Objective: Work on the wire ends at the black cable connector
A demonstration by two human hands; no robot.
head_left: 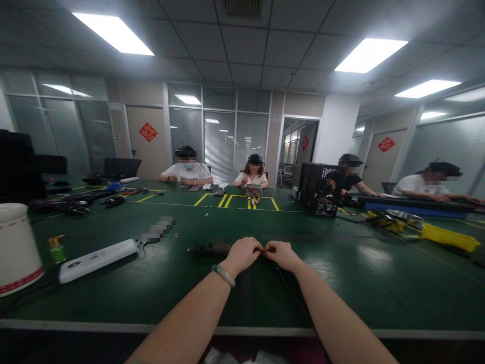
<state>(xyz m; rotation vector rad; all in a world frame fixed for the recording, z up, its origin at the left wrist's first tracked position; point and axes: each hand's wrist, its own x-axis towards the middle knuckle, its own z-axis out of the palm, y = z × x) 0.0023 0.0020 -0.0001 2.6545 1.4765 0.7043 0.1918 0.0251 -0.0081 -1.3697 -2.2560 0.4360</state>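
Dark cylindrical tool (210, 248) lies flat on the green bench (170, 283), long axis running left–right across the view, just ahead of the bench's near edge. Its right end goes under the left hand (242, 253); only the left part of the body shows. A thin dark cable (290, 293) trails from the hands back toward the near edge, passing beside the right forearm.

Left hand: fingers curled down over the tool's right end, touching it. Right hand (282, 254): fingers drawn together, tips meeting the left hand's tips in a pinch on something small and reddish (264, 249). Cannot tell what that piece is, or whether it belongs to the tool or the cable. The two hands touch at the fingertips; the tool extends away to the left, so the left hand is the nearer one to its body.

Hidden or unclear: tool's right end, the pinched part and the cable's junction are all covered by fingers.

Farther left: white power strip (98, 259), small green bottle (56, 248), white bucket (17, 247) cut off by the frame edge. Other people sit at the far side, well apart.
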